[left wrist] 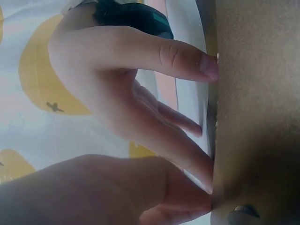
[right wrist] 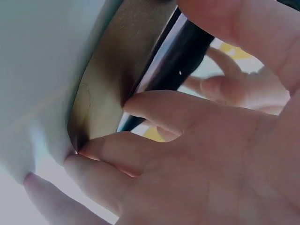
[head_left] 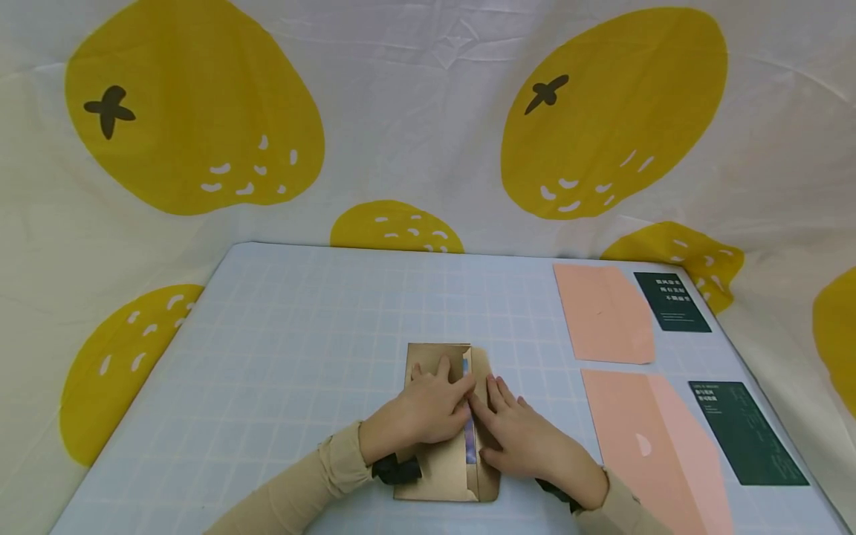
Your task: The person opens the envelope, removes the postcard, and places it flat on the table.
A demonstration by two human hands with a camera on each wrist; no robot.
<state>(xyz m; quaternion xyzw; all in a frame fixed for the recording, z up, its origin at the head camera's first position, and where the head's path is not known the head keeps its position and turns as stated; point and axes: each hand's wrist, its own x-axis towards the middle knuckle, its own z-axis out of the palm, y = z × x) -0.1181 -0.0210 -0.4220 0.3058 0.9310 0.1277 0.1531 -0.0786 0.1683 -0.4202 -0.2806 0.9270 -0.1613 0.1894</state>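
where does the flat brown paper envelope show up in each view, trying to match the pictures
Head: the flat brown paper envelope lies low, just right of centre.
Left wrist: the envelope fills the right side, top to bottom.
Right wrist: the envelope slants from the upper middle down toward the left.
Shared landmark: the white cloth printed with yellow fruit-like shapes.

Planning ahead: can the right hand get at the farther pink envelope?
Probably yes: the farther pink envelope lies uncovered, and only gridded tabletop separates it from the right hand, touching the brown envelope.
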